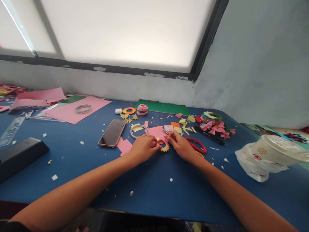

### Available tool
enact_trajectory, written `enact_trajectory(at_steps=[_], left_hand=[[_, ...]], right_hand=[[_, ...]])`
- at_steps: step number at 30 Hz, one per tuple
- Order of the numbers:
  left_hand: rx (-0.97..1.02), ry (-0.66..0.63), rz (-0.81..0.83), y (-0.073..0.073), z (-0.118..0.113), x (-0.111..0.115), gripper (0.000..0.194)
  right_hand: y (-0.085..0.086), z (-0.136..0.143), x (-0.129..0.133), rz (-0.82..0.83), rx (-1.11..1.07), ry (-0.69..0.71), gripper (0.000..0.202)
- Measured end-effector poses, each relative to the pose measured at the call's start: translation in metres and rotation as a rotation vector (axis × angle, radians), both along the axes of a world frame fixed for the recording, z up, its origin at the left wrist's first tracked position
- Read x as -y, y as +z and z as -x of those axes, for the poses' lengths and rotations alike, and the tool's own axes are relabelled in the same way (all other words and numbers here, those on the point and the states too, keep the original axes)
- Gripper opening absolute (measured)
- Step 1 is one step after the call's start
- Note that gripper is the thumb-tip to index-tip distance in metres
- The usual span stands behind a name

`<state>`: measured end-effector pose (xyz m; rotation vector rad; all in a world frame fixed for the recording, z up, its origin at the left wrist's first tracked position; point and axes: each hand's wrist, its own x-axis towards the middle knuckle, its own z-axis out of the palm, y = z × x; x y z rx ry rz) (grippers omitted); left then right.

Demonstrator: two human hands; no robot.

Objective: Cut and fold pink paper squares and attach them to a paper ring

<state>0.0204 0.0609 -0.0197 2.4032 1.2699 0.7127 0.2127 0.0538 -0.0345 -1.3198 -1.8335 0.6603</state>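
The fingers of the left hand [143,147] and right hand [181,145] are pressed together, pinching a small paper ring [164,145] of pink and yellow points at the middle of the blue table [149,187]. The ring looks only partly built; two finished rings [136,110] lie farther away, and loose folded pieces [213,124] wait at the right.

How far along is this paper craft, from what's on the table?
Some pieces look finished: an orange ring and a stacked pink ring lie by the green sheet, with a pile of folded paper bits to the right. In hand: the left hand and right hand pinch a small pink and yellow piece, only partly formed. Left over: loose yellow scraps and uncut pink sheets.
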Motion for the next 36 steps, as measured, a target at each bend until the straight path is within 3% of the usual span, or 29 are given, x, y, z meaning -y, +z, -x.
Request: enact_trajectory(at_steps=[5, 12, 19, 26, 29, 33, 36], left_hand=[[0.15, 0.008, 0.137, -0.006, -0.001, -0.002, 0.024], [0.416, -0.078, 0.318, -0.008, -0.003, -0.004, 0.018], [0.534, -0.132, 0.335, 0.005, 0.005, -0.003, 0.024], [0.7, -0.143, 0.386, 0.019, 0.011, -0.001, 0.029], [0.697, -0.129, 0.4, 0.021, 0.014, -0.003, 0.028], [0.615, -0.147, 0.427, 0.023, 0.018, -0.003, 0.026], [0.522, -0.22, 0.433, 0.025, 0.021, -0.002, 0.023]], right_hand=[[0.0, 0.001, 0.0, 0.01, 0.003, 0.023, 0.016], [0.007, 0.007, 0.006, -0.003, -0.071, 0.063, 0.019], [0.017, -0.001, 0.009, -0.053, -0.157, 0.092, 0.02], [0.018, 0.003, 0.016, 0.03, -0.238, 0.182, 0.021], [0.018, 0.005, 0.017, 0.052, -0.269, 0.181, 0.022], [0.023, 0.004, 0.017, -0.044, -0.221, 0.064, 0.023], [0.028, 0.005, 0.022, -0.05, -0.254, 0.125, 0.022]])
